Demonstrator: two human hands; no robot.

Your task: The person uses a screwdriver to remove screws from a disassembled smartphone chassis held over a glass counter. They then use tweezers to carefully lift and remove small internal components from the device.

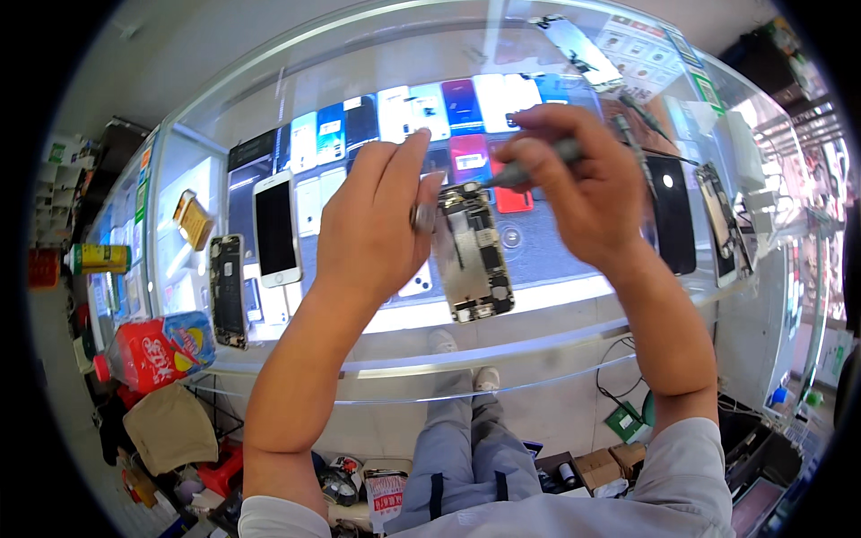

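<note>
An opened phone (470, 255) shows its bare inside, with a circuit board along one side and a silvery panel. My left hand (372, 220) grips it by the upper left edge; some fingertips are hidden behind one another. A small round metallic thing (423, 217) shows by those fingers, and I cannot tell what it is. In my right hand (583, 175) is a grey screwdriver (538, 163), its tip at the phone's top end. Left of my left hand lie a white phone with a dark screen (276, 230) and another opened phone (229, 291).
Under the glass counter top (574, 309) several phones are laid out in rows. A drink bottle (157, 350) and a small yellow box (192, 220) are at the left. A black phone (673, 215), phone parts (717, 224) and tools (633, 148) lie at the right.
</note>
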